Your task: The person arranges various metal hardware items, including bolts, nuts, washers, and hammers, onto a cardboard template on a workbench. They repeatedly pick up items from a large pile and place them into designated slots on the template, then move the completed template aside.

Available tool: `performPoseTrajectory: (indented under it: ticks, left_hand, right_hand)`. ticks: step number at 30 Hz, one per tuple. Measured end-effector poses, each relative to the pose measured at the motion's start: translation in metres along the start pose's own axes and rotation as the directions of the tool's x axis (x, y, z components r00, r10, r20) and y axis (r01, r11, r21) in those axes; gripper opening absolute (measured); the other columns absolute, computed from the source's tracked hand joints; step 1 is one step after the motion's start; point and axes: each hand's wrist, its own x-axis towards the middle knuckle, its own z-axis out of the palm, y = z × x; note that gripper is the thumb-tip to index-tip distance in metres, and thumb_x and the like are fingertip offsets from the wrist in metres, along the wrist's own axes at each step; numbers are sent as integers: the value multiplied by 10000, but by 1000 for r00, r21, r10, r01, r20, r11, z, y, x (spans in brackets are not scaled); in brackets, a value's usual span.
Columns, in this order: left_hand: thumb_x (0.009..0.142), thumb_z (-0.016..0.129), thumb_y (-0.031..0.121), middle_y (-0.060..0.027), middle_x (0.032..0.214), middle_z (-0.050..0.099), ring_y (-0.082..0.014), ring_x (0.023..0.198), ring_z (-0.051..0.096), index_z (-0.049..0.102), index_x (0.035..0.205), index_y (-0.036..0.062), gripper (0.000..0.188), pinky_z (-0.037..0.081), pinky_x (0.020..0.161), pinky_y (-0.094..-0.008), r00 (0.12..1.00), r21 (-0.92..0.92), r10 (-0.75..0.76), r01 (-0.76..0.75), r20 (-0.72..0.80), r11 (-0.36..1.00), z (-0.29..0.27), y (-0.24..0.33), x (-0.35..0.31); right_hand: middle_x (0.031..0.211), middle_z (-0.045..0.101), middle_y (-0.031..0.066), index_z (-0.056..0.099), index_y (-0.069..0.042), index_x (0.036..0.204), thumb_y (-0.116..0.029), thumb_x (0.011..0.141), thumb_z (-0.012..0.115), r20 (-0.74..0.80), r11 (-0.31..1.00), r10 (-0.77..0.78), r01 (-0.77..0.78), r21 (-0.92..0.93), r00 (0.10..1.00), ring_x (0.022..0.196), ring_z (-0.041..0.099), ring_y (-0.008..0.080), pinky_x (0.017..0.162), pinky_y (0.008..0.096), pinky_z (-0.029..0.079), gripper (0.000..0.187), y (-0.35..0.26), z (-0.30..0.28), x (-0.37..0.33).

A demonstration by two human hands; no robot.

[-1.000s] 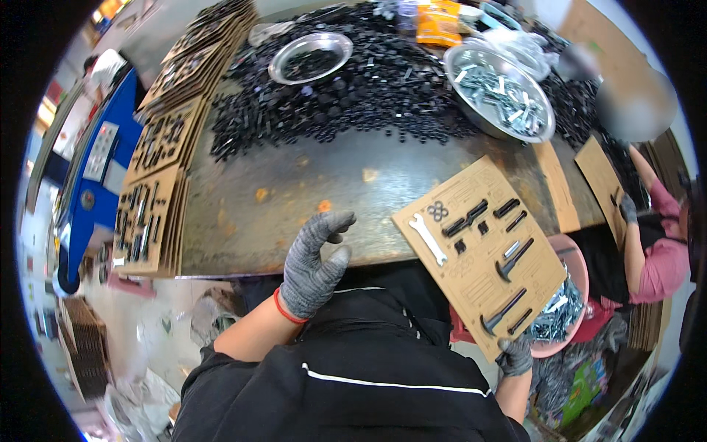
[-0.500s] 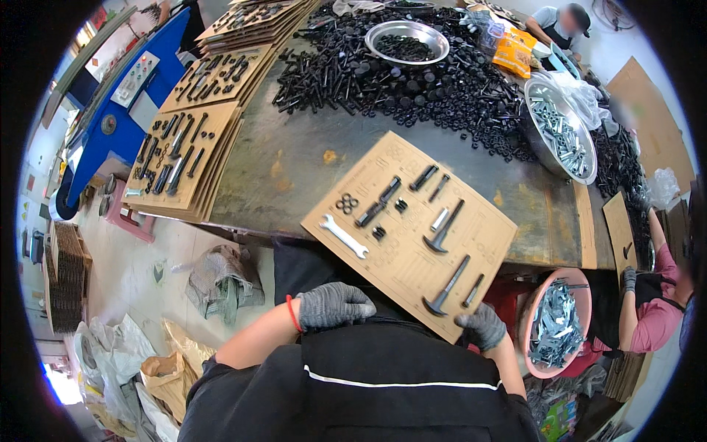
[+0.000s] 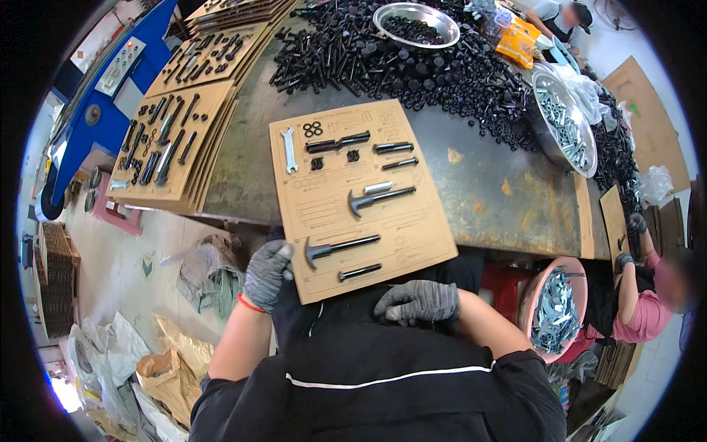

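A brown cardboard sheet (image 3: 331, 214) leans on the table's near edge and over my lap. On it sit a silver open-end wrench (image 3: 289, 149), black rings (image 3: 313, 130), long black bolts with wide domed heads (image 3: 342, 248), shorter black bolts (image 3: 361, 272), black cylinders and a silver sleeve (image 3: 378, 187). My left hand (image 3: 267, 274), in a grey knit glove, is closed on the sheet's lower left edge; its thumb is on top. Just below the lower edge, my gloved right hand (image 3: 418, 302) has curled fingers, with nothing visible in them, apart from the sheet.
Loose black bolts and nuts (image 3: 412, 81) cover the far table around a metal bowl (image 3: 416, 26). Filled cardboard sheets (image 3: 173, 144) are stacked left. A bowl of silver parts (image 3: 563, 121) and a pink tub (image 3: 556, 309) stand right. Co-workers (image 3: 641, 309) are at right and far right.
The cardboard sheet has swung round and shifted left, its wrench now at the upper left. My left hand has taken its edge; my right hand has let go of the corner and moved left.
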Motion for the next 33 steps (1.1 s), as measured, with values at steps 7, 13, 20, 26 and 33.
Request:
performPoseTrajectory:
  ticks: [7, 13, 20, 26, 33]
  left_hand:
    - [881, 646, 117, -31, 720, 635, -103, 606, 556, 660, 920, -11, 135, 474, 588, -260, 985, 502, 80, 7, -152, 865, -41, 33, 41]
    - [837, 685, 129, -74, 885, 658, -124, 805, 604, 635, 1079, 2, 278, 509, 738, -275, 886, 623, 464, -348, -27, 701, 31, 139, 101]
    - [817, 699, 296, -159, 1118, 634, -268, 1002, 634, 538, 1281, 51, 549, 508, 873, -366, 864, 819, 428, -435, 264, 373, 159, 147, 262]
    - [834, 651, 456, -175, 1125, 643, -326, 1004, 643, 585, 1152, 67, 507, 523, 839, -433, 944, 990, 307, -137, 120, 33, 235, 163, 332]
    - [809, 650, 440, -195, 956, 683, -346, 920, 653, 653, 1024, 25, 468, 513, 808, -427, 941, 970, 320, -170, 108, 174, 219, 176, 335]
  right_hand:
    - [1074, 666, 157, 640, -41, 1117, -252, 851, 681, -706, 917, -171, -152, -370, 687, 1011, 632, 271, 898, 356, 496, 341, -37, -154, -4]
    - [1151, 588, 157, 561, -91, 1220, -149, 794, 687, -825, 641, -480, -523, -563, 299, 1031, 594, 345, 879, 423, 500, 448, -89, -279, 66]
    - [969, 609, 155, 606, -76, 897, -129, 786, 621, -716, 465, -654, -616, -636, 246, 879, 630, 324, 727, 437, 537, 124, -71, -341, 126]
    - [979, 598, 160, 603, -86, 1021, -154, 802, 632, -692, 549, -682, -460, -698, 236, 858, 615, 354, 726, 455, 523, 231, -52, -324, 77]
    - [964, 622, 148, 608, -75, 1003, -149, 886, 506, -744, 436, -578, -643, -629, 335, 860, 658, 303, 686, 418, 559, 172, -80, -341, 123]
